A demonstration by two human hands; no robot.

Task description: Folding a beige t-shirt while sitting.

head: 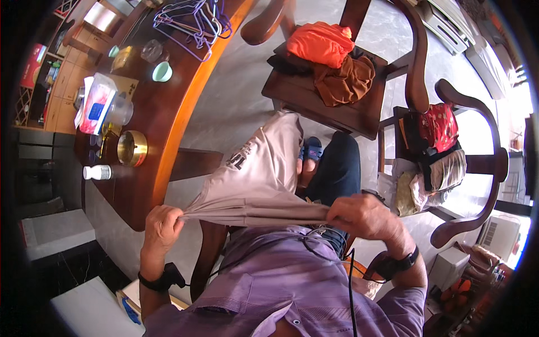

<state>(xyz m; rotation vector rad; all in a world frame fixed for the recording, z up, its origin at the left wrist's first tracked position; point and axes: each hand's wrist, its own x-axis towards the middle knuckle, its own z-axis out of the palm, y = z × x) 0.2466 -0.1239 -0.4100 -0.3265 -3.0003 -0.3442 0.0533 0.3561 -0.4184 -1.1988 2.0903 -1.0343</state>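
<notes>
A light beige-pink garment [261,168] with dark printing lies across my lap, its near edge pulled taut and gathered in folds. My left hand [163,225] pinches one end of that edge, close to the table's corner. At the other end, above my dark trousers, my right hand [358,215] grips the cloth in closed fingers. Black bands with small devices are strapped to both forearms, and a dark cable runs across my purple shirt. Which part of the garment each hand holds, I cannot tell.
On the wooden table [181,109] at left are purple hangers [196,25], cups, a brass ashtray [132,148] and a white bottle [97,172]. Ahead, a wooden chair [294,94] bears orange [322,42] and brown clothes [347,80]. Another chair [499,164] at right holds a pile of clothes [442,164].
</notes>
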